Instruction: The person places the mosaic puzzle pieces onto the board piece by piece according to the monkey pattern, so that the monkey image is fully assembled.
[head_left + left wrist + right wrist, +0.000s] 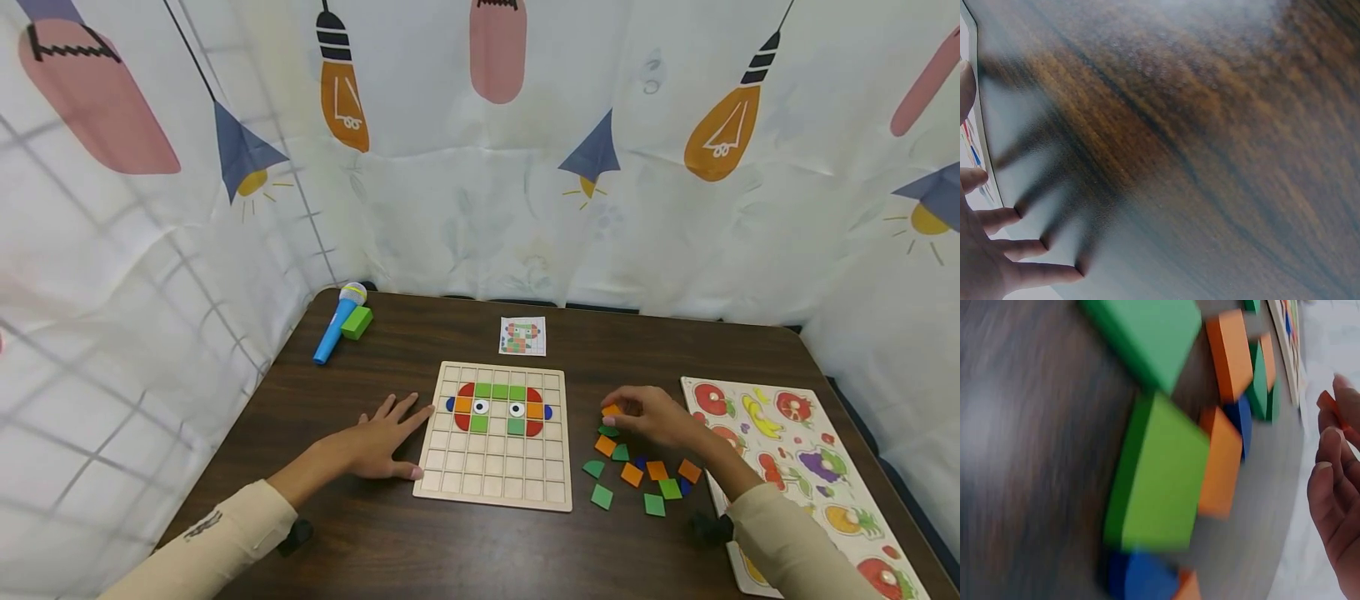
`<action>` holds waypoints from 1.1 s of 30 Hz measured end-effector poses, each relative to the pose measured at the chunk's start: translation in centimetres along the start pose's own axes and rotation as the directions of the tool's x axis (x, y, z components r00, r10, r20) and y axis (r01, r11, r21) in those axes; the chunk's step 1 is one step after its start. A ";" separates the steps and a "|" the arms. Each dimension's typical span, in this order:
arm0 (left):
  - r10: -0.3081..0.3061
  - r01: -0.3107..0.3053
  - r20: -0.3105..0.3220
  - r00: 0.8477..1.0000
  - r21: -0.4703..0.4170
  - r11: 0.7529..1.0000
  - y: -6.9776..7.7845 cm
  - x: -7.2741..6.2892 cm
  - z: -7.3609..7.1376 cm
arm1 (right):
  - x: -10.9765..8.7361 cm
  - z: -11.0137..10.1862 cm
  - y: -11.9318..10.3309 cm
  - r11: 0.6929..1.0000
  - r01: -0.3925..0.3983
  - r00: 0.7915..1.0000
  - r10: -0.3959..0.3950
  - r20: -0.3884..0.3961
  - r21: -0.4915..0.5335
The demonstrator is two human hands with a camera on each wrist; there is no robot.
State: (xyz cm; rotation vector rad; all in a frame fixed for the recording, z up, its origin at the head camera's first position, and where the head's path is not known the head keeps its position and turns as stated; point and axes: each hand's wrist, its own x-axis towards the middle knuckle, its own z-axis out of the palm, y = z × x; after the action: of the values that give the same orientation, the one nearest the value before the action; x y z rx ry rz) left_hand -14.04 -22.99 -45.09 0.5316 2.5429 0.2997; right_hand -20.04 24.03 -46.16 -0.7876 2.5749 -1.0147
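A wooden grid board lies mid-table, with red, orange, green and blue pieces and two eye pieces forming a face in its upper rows. My left hand rests at the board's left edge, fingers spread, thumb and a fingertip touching it. To the board's right, my right hand pinches an orange square piece between thumb and finger. Below that hand lie loose pieces: orange squares, green squares, green quarter-rounds and blue ones, partly overlapping.
A small pattern card lies behind the board. At the far left are a blue toy microphone and a green block. A fruit puzzle board lies under the right forearm. Patterned curtains hang around the table.
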 end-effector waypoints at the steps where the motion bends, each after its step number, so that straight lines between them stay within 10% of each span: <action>1: 0.001 -0.001 0.000 1.000 0.000 1.000 0.0 0.0 0.0 | 0.2 0.3 -0.3 1.000 0.003 1.000 -0.003 0.009 0.008; 16: 0.012 -0.012 -0.004 1.000 -0.003 1.000 0.0 0.0 -0.1 | 2.7 4.9 -3.9 0.976 0.026 0.993 -0.051 0.110 0.216; 33: 0.008 -0.008 0.000 1.000 -0.015 1.000 0.0 0.0 0.0 | 5.8 10.5 -8.0 0.976 0.054 0.997 -0.063 0.036 0.211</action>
State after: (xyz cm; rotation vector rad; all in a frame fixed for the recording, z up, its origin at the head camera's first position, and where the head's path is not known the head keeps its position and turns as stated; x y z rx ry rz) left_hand -14.04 -23.03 -45.08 0.5355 2.5370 0.3213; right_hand -17.23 10.03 -48.44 -0.8221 2.3718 -1.2490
